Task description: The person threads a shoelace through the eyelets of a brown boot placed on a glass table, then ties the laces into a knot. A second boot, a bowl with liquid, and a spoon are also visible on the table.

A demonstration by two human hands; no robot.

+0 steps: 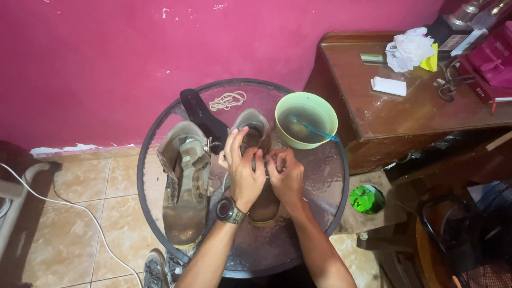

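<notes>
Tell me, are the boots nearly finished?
Partly. Done: the left boot lies unlaced, its lace and an insole set aside. In hand: the left hand and right hand are both busy on the second boot. Left: the toothbrush sits in the green bowl of cloudy water; both boots look dirty.

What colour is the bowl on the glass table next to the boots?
Pale green bowl, holding murky water and a blue-handled brush; the head view shows it.
</notes>
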